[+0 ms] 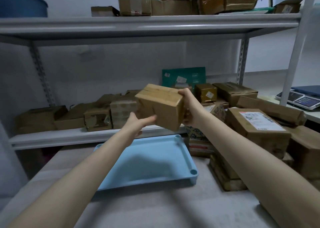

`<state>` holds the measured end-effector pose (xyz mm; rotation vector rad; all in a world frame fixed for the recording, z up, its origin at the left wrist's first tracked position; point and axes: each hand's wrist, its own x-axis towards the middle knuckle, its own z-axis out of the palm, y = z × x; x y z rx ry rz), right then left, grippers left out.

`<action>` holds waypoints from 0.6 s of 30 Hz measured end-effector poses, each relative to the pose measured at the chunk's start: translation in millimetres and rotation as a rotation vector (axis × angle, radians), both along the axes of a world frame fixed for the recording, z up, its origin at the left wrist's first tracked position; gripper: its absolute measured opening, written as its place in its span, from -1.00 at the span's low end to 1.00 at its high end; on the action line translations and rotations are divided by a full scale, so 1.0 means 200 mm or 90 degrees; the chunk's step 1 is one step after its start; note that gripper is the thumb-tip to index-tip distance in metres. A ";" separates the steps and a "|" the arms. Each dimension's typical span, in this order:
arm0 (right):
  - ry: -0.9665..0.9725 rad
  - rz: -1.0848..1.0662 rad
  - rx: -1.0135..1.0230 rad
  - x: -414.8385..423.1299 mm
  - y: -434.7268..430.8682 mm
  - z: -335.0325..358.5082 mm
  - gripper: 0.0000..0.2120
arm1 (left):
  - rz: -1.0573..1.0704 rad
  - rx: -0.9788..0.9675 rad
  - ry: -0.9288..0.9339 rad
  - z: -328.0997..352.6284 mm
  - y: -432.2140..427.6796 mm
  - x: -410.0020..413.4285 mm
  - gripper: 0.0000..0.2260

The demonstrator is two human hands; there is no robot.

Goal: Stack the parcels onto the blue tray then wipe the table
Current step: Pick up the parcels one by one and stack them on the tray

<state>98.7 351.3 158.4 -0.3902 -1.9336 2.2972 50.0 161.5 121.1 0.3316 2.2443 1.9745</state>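
Grey table (173, 208) fills the lower frame; both bare forearms reach up from the bottom corners toward centre. Blue tray (149, 165) lies flat on the table at lower centre, nothing in it, its far edge close to the shelf. At lower right of the tray, a low stack of flat parcels (225, 174) lies on the table, and behind it a larger pile including a labelled box (256, 125). Above the tray's far end, a plain cardboard parcel (161, 106) is held in the air, tilted, one corner pointing down. Right hand (192, 108) is clamped on the parcel's right end, thumb over the top edge, fingers wrapped underneath. Left hand (138, 122) is spread open, palm up, fingers touching the parcel's lower left face; it supports rather than grips. Behind, the middle shelf (69, 137) carries a row of worn boxes. Top shelf at upper frame holds more boxes and a blue tub (20, 4) at upper left.
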 end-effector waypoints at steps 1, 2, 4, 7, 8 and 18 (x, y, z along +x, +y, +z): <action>-0.023 0.024 -0.043 -0.02 -0.03 -0.04 -0.41 | 0.005 0.019 -0.001 -0.01 -0.05 -0.01 -0.16; -0.047 0.040 -0.082 -0.03 -0.06 -0.06 -0.44 | 0.011 0.041 -0.002 -0.02 -0.09 -0.02 -0.16; -0.086 0.074 -0.158 -0.04 -0.11 -0.10 -0.51 | 0.019 0.068 -0.003 -0.03 -0.17 -0.03 -0.16; -0.137 0.111 -0.226 -0.06 -0.17 -0.15 -0.49 | 0.003 0.066 -0.007 -0.04 -0.25 -0.01 -0.19; -0.159 0.127 -0.233 -0.08 -0.20 -0.17 -0.48 | 0.001 0.067 -0.013 -0.04 -0.30 -0.01 -0.22; -0.063 0.168 -0.211 -0.08 -0.27 -0.35 -0.58 | -0.065 0.085 -0.104 -0.10 -0.47 -0.01 -0.43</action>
